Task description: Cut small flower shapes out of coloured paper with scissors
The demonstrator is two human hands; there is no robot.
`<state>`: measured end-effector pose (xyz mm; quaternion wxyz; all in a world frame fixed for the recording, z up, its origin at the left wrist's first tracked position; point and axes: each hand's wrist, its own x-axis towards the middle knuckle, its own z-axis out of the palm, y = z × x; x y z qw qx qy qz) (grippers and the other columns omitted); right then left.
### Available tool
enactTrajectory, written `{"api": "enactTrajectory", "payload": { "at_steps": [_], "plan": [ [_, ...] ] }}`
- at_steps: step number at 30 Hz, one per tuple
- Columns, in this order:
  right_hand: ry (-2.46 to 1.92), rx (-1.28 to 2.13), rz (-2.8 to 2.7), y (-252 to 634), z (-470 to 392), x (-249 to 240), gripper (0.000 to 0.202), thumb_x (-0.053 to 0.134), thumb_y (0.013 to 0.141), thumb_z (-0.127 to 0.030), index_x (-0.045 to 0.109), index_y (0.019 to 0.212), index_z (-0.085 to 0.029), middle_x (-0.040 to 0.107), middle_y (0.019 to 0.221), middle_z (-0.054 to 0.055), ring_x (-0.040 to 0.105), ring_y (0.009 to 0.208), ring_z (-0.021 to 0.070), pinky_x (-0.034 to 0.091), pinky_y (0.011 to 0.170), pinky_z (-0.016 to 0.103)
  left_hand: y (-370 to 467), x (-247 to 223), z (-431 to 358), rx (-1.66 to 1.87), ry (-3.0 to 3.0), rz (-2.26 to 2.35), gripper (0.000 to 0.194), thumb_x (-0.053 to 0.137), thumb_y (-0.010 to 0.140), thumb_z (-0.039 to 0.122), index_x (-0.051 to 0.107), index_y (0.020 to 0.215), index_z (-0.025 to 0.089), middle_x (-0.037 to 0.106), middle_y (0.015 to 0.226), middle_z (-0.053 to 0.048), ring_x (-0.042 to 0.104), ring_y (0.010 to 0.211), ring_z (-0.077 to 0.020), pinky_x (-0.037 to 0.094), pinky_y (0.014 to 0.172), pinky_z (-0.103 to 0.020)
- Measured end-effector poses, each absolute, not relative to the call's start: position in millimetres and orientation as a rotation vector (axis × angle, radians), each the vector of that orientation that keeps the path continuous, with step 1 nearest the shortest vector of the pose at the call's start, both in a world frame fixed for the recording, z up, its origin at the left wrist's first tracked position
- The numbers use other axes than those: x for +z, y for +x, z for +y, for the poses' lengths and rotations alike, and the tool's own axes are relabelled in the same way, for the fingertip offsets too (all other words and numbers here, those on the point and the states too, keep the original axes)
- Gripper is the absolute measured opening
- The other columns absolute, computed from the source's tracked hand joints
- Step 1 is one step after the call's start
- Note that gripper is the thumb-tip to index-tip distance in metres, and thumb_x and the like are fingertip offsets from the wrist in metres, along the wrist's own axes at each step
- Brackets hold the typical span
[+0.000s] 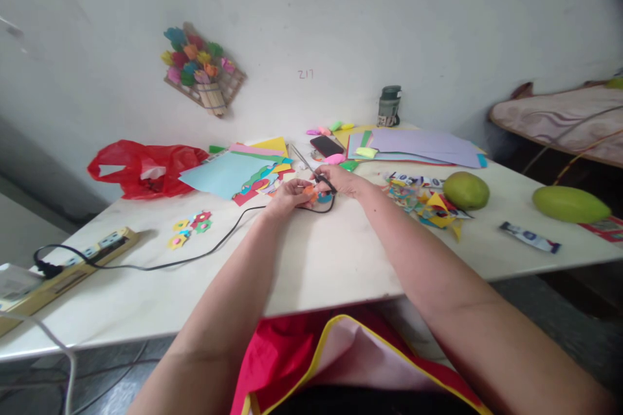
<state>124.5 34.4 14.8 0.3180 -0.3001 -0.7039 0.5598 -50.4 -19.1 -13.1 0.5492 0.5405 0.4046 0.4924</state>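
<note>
Near the middle of the white table (331, 253), my left hand (291, 196) is closed on a small orange paper piece (309, 193). Just right of it, my right hand (341, 180) grips the dark handles of the scissors (304, 158), whose blades point up and left, away from me. A bit of blue shows under my right fingers, too small to make out. Small paper flowers (189, 228) in yellow, red and green lie to the left of my hands.
A black cable (209, 251) runs from the power strip (73, 272) to my hands. Around lie a red bag (146, 172), coloured sheets (228, 175), a phone (327, 146), paper scraps (428, 204), two green fruits (466, 190), a glue tube (530, 237) and a dark jar (389, 106).
</note>
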Motion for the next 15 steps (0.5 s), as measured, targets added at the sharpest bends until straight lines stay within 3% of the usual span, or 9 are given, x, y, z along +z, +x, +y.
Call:
{"api": "enactTrajectory", "payload": {
  "at_steps": [4,11,15],
  "plan": [
    [-0.827,1.431,-1.826,120.1,31.9,16.7,0.028,0.06,0.064,0.002,0.057,0.085,-0.015,0.055,0.048,-0.008,0.05,0.041,0.0065,0.041,0.042,0.016,-48.4,-14.0,-17.4,1.2,1.264,0.987,0.052,0.086,0.05,0.026,0.055,0.091,0.013,0.069,0.069,-0.002,0.064,0.057,-0.0128,0.052,0.063,-0.027],
    [-0.852,1.413,-1.707,114.7,24.8,21.7,0.031,0.061,0.063,0.006,0.053,0.084,-0.016,0.055,0.047,-0.008,0.051,0.04,0.0074,0.042,0.042,0.017,-49.3,-14.3,-17.0,1.304,1.184,1.001,0.035,0.083,0.052,0.027,0.055,0.068,0.013,0.064,0.061,0.001,0.063,0.06,-0.0103,0.051,0.069,-0.025],
    [-0.851,1.424,-1.714,113.9,23.8,21.0,0.029,0.065,0.065,0.002,0.054,0.084,-0.016,0.054,0.047,-0.008,0.053,0.041,0.0075,0.042,0.042,0.016,-49.6,-11.6,-18.0,1.344,1.175,0.956,0.035,0.082,0.053,0.029,0.056,0.069,0.013,0.064,0.065,0.002,0.062,0.062,-0.0095,0.052,0.071,-0.026]
  ]
}}
